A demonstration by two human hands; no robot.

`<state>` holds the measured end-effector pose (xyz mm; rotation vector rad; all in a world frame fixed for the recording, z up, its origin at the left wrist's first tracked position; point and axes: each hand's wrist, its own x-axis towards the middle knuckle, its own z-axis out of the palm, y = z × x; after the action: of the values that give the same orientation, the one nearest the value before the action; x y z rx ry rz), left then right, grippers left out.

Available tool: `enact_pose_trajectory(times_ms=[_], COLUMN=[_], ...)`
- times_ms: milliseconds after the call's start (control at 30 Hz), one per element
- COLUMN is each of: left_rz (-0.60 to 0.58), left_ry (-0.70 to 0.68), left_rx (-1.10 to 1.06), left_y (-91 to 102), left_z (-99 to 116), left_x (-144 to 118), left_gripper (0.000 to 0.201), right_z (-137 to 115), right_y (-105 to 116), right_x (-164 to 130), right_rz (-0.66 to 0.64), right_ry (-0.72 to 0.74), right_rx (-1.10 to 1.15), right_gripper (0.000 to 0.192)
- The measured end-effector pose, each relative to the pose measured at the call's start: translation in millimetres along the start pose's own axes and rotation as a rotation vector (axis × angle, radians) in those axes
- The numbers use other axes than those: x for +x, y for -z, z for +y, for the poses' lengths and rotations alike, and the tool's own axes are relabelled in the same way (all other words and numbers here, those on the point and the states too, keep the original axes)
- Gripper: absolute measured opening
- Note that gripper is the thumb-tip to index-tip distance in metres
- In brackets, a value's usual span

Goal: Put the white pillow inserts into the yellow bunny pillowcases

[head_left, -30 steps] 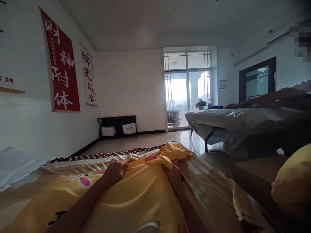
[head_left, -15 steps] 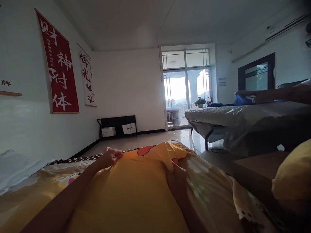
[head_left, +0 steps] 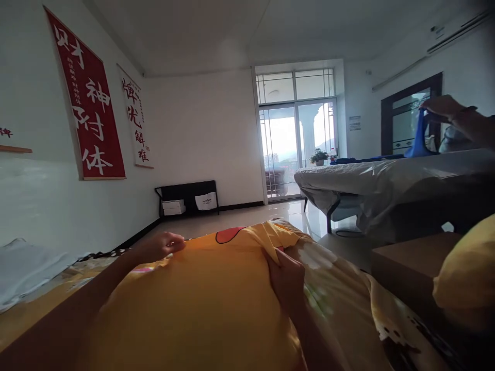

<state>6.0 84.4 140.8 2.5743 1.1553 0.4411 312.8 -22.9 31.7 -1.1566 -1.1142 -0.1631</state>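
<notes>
The yellow cloth [head_left: 209, 304] has risen since a second ago, stretched between both hands over the bedding [head_left: 344, 309]. Left hand [head_left: 160, 246] and right hand [head_left: 286, 278] each pinch an edge; even tension should keep it flat.

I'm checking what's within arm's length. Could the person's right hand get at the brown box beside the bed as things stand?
Probably yes: the right hand grips the yellow cloth, and the brown box sits to its right, nothing between.

I'm seeing daylight pouring through glass doors [head_left: 297, 149] at centre, red banner [head_left: 85, 100] hanging upper left, grey-sheeted bed [head_left: 386, 180] sitting right.
</notes>
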Motion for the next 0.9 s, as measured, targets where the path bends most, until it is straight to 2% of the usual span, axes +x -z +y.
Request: enact_pose_trajectory(times_ms=[67,133,233,333,400,467,500,633,733,800,900], left_rz=[-0.052,-0.019,0.026,-0.096,-0.132,-0.052,0.018,0.276,0.426,0.477,0.525], left_ry=[-0.009,-0.067,-0.186,-0.226,-0.231,-0.23,-0.223,-0.137,-0.065,-0.028,0.021], left_rx=[0.005,-0.058,-0.2,-0.24,-0.243,-0.279,-0.305,-0.34,-0.293,-0.274,-0.269], left_y=[-0.6,-9.0,-29.4,-47.8,-56.6,-62.9,-65.2,-66.4,-58.7,-52.3,-45.5], left_z=[18,48,98,134,144,146,145,138,128,119,105], left_x=[7,17,33,44,49,52,54,59,65,69,74], left_gripper=[0.04,0.036,0.05,0.047,0.042,0.039,0.037,0.035,0.036,0.037,0.038], right_z=[-2,-5,-10,-15,-18,-21,-23,-22,-15,-11,-8], right_y=[-2,-3,-4,0,5,10,12,10,7,9,16], right_x=[-2,-5,-8,-8,-4,1,3,2,-4,-5,-4], right_rz=[-0.019,-0.035,-0.057,-0.046,-0.041,-0.1,-0.17,-0.614,-0.913,-0.994,-1.018], right_ry=[-0.049,-0.087,-0.08,-0.081,-0.113,-0.175,-0.21,-0.304,-0.345,-0.298,-0.162], right_rx=[0.062,0.127,0.189,0.19,0.166,0.163,0.182,0.293,0.273,0.16,-0.061], right_gripper=[0.049,0.05,0.048,0.046,0.047,0.045,0.042,0.027,0.025,0.028,0.039])
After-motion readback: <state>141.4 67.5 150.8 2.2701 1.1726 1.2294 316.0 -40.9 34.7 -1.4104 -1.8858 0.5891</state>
